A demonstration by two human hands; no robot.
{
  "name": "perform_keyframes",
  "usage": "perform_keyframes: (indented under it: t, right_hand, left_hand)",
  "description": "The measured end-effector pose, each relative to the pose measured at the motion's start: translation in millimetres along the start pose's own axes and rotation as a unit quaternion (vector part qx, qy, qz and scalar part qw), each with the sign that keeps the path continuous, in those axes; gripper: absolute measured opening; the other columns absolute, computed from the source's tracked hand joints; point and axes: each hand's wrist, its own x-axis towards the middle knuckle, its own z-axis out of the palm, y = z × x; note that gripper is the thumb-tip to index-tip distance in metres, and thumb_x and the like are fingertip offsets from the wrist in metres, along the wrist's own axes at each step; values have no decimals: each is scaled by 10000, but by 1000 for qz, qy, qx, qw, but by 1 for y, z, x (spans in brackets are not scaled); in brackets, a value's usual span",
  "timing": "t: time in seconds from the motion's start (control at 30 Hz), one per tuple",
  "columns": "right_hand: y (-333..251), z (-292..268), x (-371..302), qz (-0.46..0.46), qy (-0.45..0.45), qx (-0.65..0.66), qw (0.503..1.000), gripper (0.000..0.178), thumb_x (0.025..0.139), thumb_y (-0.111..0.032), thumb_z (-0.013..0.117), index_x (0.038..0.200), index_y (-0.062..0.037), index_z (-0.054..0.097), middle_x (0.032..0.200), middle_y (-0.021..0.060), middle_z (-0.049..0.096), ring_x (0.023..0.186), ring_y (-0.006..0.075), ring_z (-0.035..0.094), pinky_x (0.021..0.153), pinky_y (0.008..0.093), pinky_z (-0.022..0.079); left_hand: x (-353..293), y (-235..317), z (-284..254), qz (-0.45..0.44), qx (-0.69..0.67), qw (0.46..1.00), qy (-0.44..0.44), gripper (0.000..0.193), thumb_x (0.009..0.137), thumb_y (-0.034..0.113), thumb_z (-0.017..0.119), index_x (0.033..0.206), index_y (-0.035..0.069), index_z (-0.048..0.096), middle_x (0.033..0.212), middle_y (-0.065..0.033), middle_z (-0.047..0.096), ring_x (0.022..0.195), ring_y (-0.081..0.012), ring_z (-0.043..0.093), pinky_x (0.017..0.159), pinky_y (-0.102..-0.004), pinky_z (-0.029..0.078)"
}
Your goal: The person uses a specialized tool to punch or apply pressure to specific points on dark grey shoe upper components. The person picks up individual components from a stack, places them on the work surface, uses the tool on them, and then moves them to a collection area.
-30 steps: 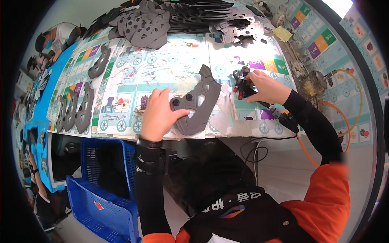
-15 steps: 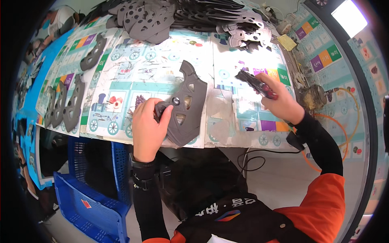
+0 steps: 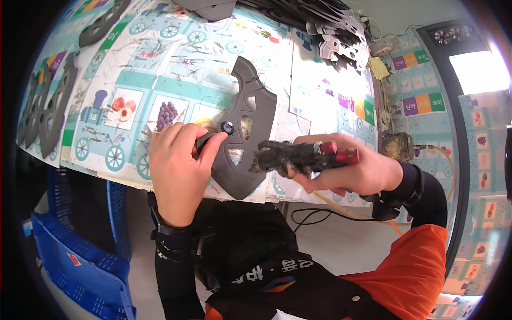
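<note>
A dark grey curved panel (image 3: 265, 106) with several cut-out holes lies near the front edge of the table, its narrow end pointing away. My left hand (image 3: 181, 165) is closed on the panel's left side, thumb on top and fingers curled at the edge. Just beyond the thumb tip sits a shiny dark round piece (image 3: 228, 127) on the panel. In my right hand (image 3: 362, 168) is a grimy black hand tool (image 3: 304, 157) with red parts at its rear. The tool's front end is over the panel's right edge; whether they touch, I cannot tell.
More grey curved panels (image 3: 57, 112) lie on the left of the printed table cover (image 3: 141, 85). A pile of dark parts (image 3: 341, 42) is at the back. Blue plastic crates (image 3: 80, 277) stand below left. A black cable (image 3: 309, 213) and yellow hose (image 3: 453, 170) hang at right.
My right hand has brought the tool left and nearer, from above the table's right side to the panel's edge. My left hand keeps its hold on the panel. The whole view has shifted.
</note>
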Motion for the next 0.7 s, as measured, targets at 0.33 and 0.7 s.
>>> perform_keyframes:
  t: [0.33, 0.7]
  right_hand:
    - [15, 8, 11, -98, -23, -80, 992, 224, 891, -28, 651, 1111, 11, 633, 787, 74, 589, 687, 163, 518, 658, 356, 454]
    - [11, 4, 16, -87, -26, -117, 989, 264, 901, -14, 640, 1163, 16, 626, 800, 99, 607, 675, 176, 523, 656, 356, 461]
  left_hand:
    - [-1, -2, -1, -2, 27, 999, -23, 268, 892, 248, 839, 878, 67, 642, 793, -35, 667, 774, -258, 620, 748, -404, 437]
    - [-1, -3, 2, 5, 38, 999, -27, 263, 891, 247, 837, 894, 66, 646, 836, -38, 679, 801, -258, 623, 774, -399, 440]
